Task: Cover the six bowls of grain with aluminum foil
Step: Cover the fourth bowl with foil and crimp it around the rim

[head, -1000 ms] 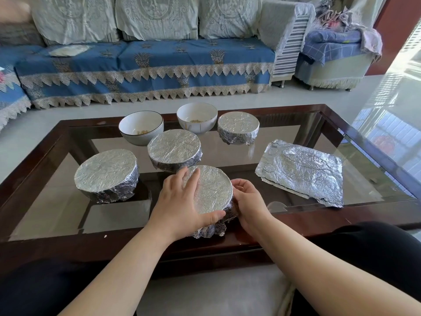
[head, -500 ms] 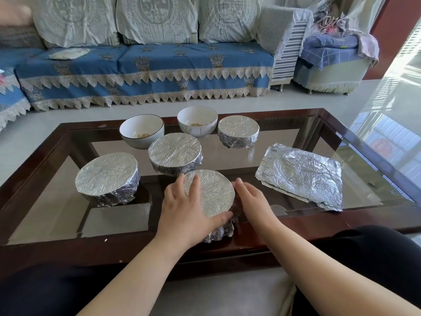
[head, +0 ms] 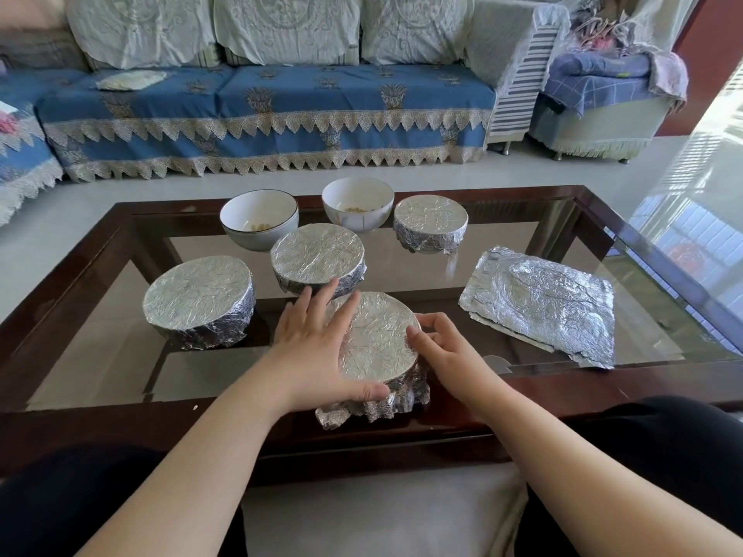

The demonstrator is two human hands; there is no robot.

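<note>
Six bowls stand on the glass coffee table (head: 502, 251). Foil covers the left bowl (head: 197, 303), the middle bowl (head: 317, 259), the far right bowl (head: 430, 223) and the near bowl (head: 382, 343). Two white bowls (head: 259, 223) (head: 358, 205) at the back stand uncovered with a little grain inside. My left hand (head: 317, 347) lies flat on the near bowl's foil top, fingers straight and thumb along the near rim. My right hand (head: 442, 351) has curled fingers pinching the foil at that bowl's right rim. Crumpled foil flares out below the near side.
A stack of flat foil sheets (head: 542, 303) lies on the glass to the right. The table's dark wooden frame (head: 402, 432) runs just in front of the near bowl. A blue sofa (head: 265, 114) stands beyond the table. My knees are at the bottom corners.
My right hand rose from the bowl's side up to its right rim, fingers curling there. My left hand slid slightly left on the foil top. The view tilted up a little.
</note>
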